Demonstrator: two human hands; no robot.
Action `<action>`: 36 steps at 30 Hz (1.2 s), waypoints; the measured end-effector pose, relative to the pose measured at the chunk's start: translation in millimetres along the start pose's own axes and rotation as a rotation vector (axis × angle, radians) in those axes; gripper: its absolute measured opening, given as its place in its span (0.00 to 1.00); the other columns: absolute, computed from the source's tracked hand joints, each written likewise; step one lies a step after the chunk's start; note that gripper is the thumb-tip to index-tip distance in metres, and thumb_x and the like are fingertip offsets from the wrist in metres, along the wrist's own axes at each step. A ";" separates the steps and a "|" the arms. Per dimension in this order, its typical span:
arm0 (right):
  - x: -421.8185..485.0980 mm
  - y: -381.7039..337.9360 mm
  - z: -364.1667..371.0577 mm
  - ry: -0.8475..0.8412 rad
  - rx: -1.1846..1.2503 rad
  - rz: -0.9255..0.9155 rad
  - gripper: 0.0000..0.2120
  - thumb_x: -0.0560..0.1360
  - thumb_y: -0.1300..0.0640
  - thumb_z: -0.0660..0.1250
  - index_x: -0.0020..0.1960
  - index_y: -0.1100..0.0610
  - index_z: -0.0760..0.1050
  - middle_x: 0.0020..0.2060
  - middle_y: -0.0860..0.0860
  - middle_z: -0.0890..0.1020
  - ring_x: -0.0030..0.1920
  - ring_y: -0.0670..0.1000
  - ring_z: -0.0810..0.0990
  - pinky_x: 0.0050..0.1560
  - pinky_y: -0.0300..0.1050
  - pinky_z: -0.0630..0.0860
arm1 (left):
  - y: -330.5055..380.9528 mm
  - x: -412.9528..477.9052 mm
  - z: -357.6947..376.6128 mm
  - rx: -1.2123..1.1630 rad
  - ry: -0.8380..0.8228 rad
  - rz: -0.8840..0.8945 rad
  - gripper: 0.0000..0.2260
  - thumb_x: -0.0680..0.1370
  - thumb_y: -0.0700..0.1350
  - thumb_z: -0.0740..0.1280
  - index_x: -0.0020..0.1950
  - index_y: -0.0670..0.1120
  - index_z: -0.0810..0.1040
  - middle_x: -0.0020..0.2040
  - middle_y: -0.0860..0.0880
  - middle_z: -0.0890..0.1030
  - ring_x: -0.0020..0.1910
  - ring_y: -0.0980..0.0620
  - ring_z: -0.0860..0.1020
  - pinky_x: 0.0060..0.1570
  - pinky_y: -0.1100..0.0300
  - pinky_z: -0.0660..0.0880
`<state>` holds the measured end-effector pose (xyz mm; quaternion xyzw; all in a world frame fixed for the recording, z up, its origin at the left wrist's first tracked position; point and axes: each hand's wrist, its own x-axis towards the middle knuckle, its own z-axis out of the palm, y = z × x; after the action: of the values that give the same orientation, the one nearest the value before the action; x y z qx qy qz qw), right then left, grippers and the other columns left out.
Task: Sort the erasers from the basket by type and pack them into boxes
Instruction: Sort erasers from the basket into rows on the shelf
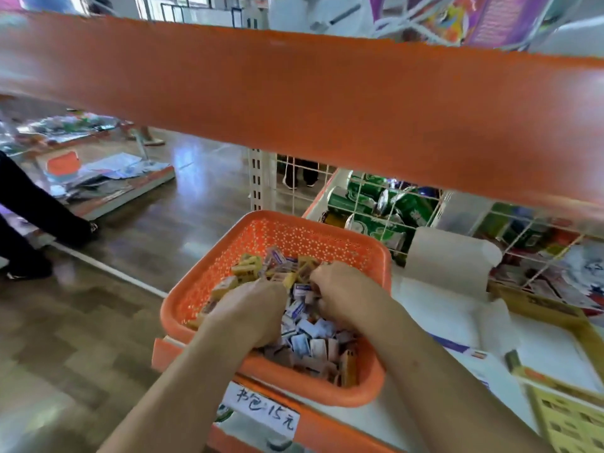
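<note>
Both hands are wrist-deep in the orange basket (287,238), which sits right at the front left corner of the white shelf (408,413), poking a bit over the front edge. My guess is it's parked there so it's easy to reach.

The pile looks half-separated: yellow-sleeved erasers (246,268) are bunched along the basket's far left side, and white-and-blue erasers (310,335) fill the middle and near side. The left hand (248,308) is back-up over the yellow lot with its fingertips buried, so I can't tell if it's gripping anything. The right hand (340,292) has its fingers curled tight and seems to be pinching a few white-and-blue erasers out of the heap.

An open cardboard box (536,305) waits toward the shelf's right edge, probably where one type goes. Nothing looks packed yet.
</note>
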<state>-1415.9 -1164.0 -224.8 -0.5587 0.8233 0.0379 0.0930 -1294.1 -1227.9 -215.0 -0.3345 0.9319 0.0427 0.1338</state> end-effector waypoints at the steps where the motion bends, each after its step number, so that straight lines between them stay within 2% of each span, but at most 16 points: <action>1: -6.0 0.2 -3.7 0.048 0.052 0.001 0.07 0.76 0.59 0.64 0.53 0.58 0.74 0.52 0.56 0.78 0.51 0.56 0.76 0.50 0.52 0.77 | -1.3 -1.1 -1.0 -0.011 0.038 0.002 0.14 0.75 0.41 0.67 0.33 0.48 0.66 0.35 0.50 0.74 0.37 0.49 0.75 0.35 0.58 0.71; 4: -33.6 5.3 -15.7 0.262 0.278 -0.012 0.07 0.78 0.55 0.62 0.54 0.56 0.75 0.51 0.52 0.76 0.48 0.51 0.74 0.46 0.44 0.72 | -2.4 -7.1 -7.0 -0.132 0.203 0.070 0.16 0.78 0.46 0.66 0.32 0.48 0.66 0.33 0.51 0.73 0.29 0.53 0.70 0.30 0.60 0.67; 6: -56.2 16.1 -21.5 0.384 0.418 0.007 0.08 0.78 0.55 0.63 0.55 0.54 0.76 0.49 0.48 0.77 0.46 0.46 0.74 0.43 0.39 0.69 | 4.9 -14.7 -12.7 -0.282 0.306 0.151 0.13 0.79 0.50 0.64 0.37 0.49 0.69 0.33 0.54 0.74 0.29 0.56 0.70 0.29 0.61 0.66; 9: -92.9 42.3 -20.2 0.471 0.574 0.110 0.08 0.75 0.53 0.68 0.54 0.49 0.77 0.44 0.42 0.77 0.41 0.40 0.75 0.39 0.28 0.69 | 29.1 -27.1 -20.0 -0.492 0.375 0.279 0.06 0.80 0.53 0.61 0.45 0.53 0.72 0.33 0.54 0.75 0.28 0.57 0.71 0.27 0.60 0.65; 12: -129.6 70.5 -10.1 0.486 0.659 0.235 0.07 0.73 0.53 0.71 0.49 0.43 0.77 0.41 0.41 0.77 0.40 0.39 0.76 0.39 0.29 0.70 | 61.2 -36.6 -21.5 -0.667 0.393 0.399 0.05 0.79 0.52 0.64 0.53 0.56 0.74 0.38 0.60 0.75 0.37 0.61 0.75 0.36 0.62 0.73; 14: -153.1 88.8 0.5 0.490 0.690 0.298 0.11 0.72 0.58 0.71 0.43 0.42 0.76 0.40 0.42 0.78 0.38 0.42 0.76 0.37 0.31 0.71 | 85.1 -44.1 -18.8 -0.743 0.397 0.475 0.07 0.77 0.48 0.68 0.54 0.57 0.76 0.41 0.61 0.77 0.43 0.60 0.75 0.42 0.65 0.72; 16: -175.9 105.6 12.0 0.503 0.718 0.360 0.12 0.71 0.62 0.71 0.40 0.44 0.77 0.37 0.44 0.80 0.36 0.44 0.77 0.34 0.34 0.73 | 108.5 -52.8 -14.2 -0.793 0.378 0.537 0.09 0.76 0.46 0.70 0.53 0.58 0.77 0.40 0.61 0.79 0.45 0.60 0.75 0.42 0.64 0.72; 19: -203.1 123.7 26.6 0.485 0.724 0.436 0.11 0.70 0.61 0.73 0.37 0.45 0.78 0.34 0.44 0.79 0.32 0.43 0.76 0.30 0.34 0.70 | 135.8 -59.7 0.8 -0.800 0.351 0.600 0.10 0.76 0.45 0.69 0.53 0.59 0.75 0.46 0.69 0.74 0.43 0.58 0.75 0.39 0.61 0.73; 20: -209.9 127.3 31.1 0.461 0.735 0.448 0.10 0.70 0.60 0.73 0.37 0.46 0.78 0.34 0.43 0.79 0.31 0.43 0.76 0.30 0.34 0.70 | 142.9 -59.7 7.5 -0.774 0.342 0.606 0.10 0.76 0.45 0.68 0.53 0.59 0.74 0.45 0.69 0.75 0.43 0.58 0.75 0.39 0.62 0.73; 22: -218.8 131.4 39.9 0.405 0.715 0.453 0.08 0.70 0.60 0.73 0.38 0.48 0.79 0.34 0.44 0.79 0.32 0.42 0.75 0.32 0.36 0.72 | 153.4 -57.4 21.3 -0.725 0.299 0.603 0.09 0.77 0.44 0.67 0.53 0.58 0.75 0.35 0.58 0.78 0.38 0.61 0.76 0.34 0.66 0.71; 24: -222.3 131.5 48.5 0.346 0.668 0.445 0.06 0.70 0.59 0.72 0.40 0.48 0.79 0.37 0.45 0.79 0.35 0.42 0.75 0.37 0.38 0.73 | 159.4 -53.6 35.2 -0.710 0.219 0.585 0.08 0.76 0.43 0.66 0.50 0.56 0.77 0.32 0.55 0.77 0.32 0.59 0.76 0.29 0.66 0.70; 27: -223.8 126.3 57.7 0.273 0.615 0.425 0.05 0.70 0.58 0.70 0.45 0.50 0.80 0.42 0.45 0.78 0.41 0.42 0.75 0.42 0.37 0.71 | 158.6 -49.1 55.0 -0.673 0.186 0.520 0.05 0.74 0.41 0.69 0.46 0.51 0.80 0.38 0.56 0.78 0.37 0.56 0.76 0.37 0.65 0.71; 31: -223.7 119.2 63.0 0.222 0.617 0.392 0.08 0.71 0.57 0.70 0.50 0.51 0.79 0.44 0.44 0.77 0.44 0.43 0.75 0.46 0.38 0.73 | 149.3 -47.6 69.1 -0.601 0.149 0.515 0.05 0.75 0.44 0.69 0.50 0.51 0.81 0.41 0.59 0.72 0.45 0.63 0.72 0.43 0.74 0.66; 36: -222.9 117.1 67.9 0.146 0.609 0.367 0.07 0.70 0.57 0.71 0.45 0.49 0.77 0.42 0.43 0.76 0.42 0.41 0.74 0.42 0.36 0.73 | 146.2 -46.9 71.3 -0.516 0.119 0.477 0.08 0.78 0.49 0.67 0.56 0.54 0.80 0.41 0.61 0.70 0.42 0.66 0.70 0.42 0.74 0.65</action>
<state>-1436.9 -905.6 -252.7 -0.3494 0.8880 -0.2328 0.1877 -1336.5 -1074.2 -271.9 -0.1320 0.9484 0.2873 -0.0236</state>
